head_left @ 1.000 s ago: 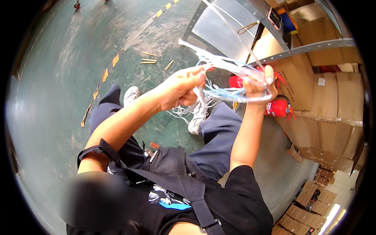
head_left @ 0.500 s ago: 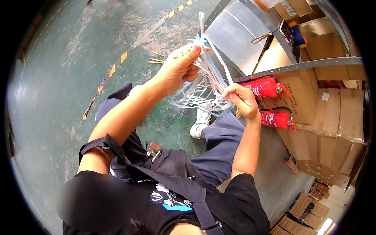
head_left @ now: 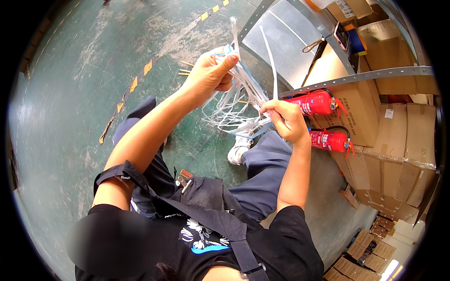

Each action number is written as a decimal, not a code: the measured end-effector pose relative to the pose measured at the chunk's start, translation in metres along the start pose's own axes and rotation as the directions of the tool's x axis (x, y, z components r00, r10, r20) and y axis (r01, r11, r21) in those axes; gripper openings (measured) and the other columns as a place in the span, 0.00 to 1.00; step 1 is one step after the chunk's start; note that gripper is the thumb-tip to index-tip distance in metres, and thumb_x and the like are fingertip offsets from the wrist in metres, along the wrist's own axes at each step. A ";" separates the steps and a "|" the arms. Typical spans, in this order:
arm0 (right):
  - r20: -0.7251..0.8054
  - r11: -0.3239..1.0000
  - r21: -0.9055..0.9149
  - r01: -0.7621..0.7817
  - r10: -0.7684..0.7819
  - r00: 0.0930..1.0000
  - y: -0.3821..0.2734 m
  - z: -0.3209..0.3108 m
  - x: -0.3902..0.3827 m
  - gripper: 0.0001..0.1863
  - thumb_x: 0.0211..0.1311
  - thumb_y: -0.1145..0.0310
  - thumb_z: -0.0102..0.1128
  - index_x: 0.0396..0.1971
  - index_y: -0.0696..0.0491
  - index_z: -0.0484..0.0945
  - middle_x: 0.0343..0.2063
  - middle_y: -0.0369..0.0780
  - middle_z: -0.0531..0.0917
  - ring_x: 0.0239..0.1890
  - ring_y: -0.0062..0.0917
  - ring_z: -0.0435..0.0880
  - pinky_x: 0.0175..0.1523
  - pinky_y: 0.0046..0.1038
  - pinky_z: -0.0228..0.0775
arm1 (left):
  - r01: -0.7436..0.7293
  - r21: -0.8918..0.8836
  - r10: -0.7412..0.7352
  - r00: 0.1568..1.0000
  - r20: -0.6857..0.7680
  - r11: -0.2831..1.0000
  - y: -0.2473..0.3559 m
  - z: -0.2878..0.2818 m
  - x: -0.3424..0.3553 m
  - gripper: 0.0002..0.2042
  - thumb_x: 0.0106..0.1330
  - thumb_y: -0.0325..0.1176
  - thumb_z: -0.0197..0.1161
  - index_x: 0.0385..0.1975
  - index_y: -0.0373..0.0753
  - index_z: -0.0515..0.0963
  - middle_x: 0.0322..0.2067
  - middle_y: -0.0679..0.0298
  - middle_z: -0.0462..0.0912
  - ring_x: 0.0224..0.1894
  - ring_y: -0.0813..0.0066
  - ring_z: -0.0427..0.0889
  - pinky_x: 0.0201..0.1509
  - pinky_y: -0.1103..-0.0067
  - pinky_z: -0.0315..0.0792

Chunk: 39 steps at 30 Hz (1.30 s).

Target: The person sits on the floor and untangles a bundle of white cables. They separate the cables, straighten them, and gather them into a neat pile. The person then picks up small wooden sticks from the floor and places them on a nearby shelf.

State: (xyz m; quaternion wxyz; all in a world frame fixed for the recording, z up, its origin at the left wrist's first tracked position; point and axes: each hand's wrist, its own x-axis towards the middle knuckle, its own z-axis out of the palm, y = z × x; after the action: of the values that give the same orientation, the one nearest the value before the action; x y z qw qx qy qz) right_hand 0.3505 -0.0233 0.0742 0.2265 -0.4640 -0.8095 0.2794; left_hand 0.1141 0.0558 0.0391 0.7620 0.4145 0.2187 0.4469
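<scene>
A loose bundle of white plastic strapping, with some light blue strands, hangs in a tangle between my hands. My left hand is closed around its upper part, thumb on top, and a few ends stick up above the fist. Lower and to the right, my right hand pinches a strand between thumb and bent fingers. From that pinch one flat white strip stands up, its far end free above the metal panel. The bottom loops of the tangle hang over my white shoe.
Two red fire extinguishers lie beside my right hand, by a perforated metal shelf frame. Cardboard boxes are stacked at the right. Thin wooden sticks and yellow floor tape lie on the green floor.
My left hand has shifted slightly left with the bundle. A white strip that stretched between the hands now has its upper end free, rising from my right hand.
</scene>
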 end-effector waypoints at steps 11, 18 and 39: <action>-0.131 0.855 0.512 -0.082 0.172 0.976 0.027 0.024 -0.002 0.14 0.66 0.71 0.52 0.49 0.53 0.67 0.36 0.40 0.80 0.36 0.21 0.79 0.41 0.25 0.70 | -0.021 0.057 0.024 0.999 -0.036 0.998 0.004 0.014 -0.003 0.13 0.72 0.42 0.51 0.30 0.41 0.69 0.14 0.75 0.60 0.14 0.88 0.54 0.17 0.85 0.49; -0.275 0.636 0.771 0.024 0.299 0.914 -0.006 0.046 0.034 0.16 0.60 0.66 0.64 0.43 0.60 0.74 0.39 0.40 0.82 0.45 0.21 0.81 0.49 0.23 0.72 | -0.082 0.574 0.061 0.997 0.056 0.814 -0.029 0.017 -0.008 0.08 0.70 0.37 0.55 0.36 0.39 0.69 0.20 0.73 0.69 0.19 0.89 0.64 0.21 0.87 0.60; -0.747 0.057 -0.207 -0.977 0.635 0.195 0.115 -0.067 -0.083 0.31 0.53 0.53 0.65 0.55 0.51 0.71 0.53 0.56 0.72 0.58 0.45 0.71 0.61 0.40 0.63 | -0.086 0.411 0.085 0.996 0.019 0.908 0.037 -0.031 -0.020 0.15 0.73 0.44 0.49 0.37 0.37 0.74 0.19 0.75 0.64 0.16 0.90 0.53 0.20 0.87 0.49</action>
State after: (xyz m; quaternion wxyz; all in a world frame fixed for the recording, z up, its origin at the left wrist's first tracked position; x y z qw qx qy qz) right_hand 0.5030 -0.0322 0.0391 0.0207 -0.9414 -0.3283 -0.0747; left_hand 0.0637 0.0618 0.0520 0.6376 0.5748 0.2891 0.4237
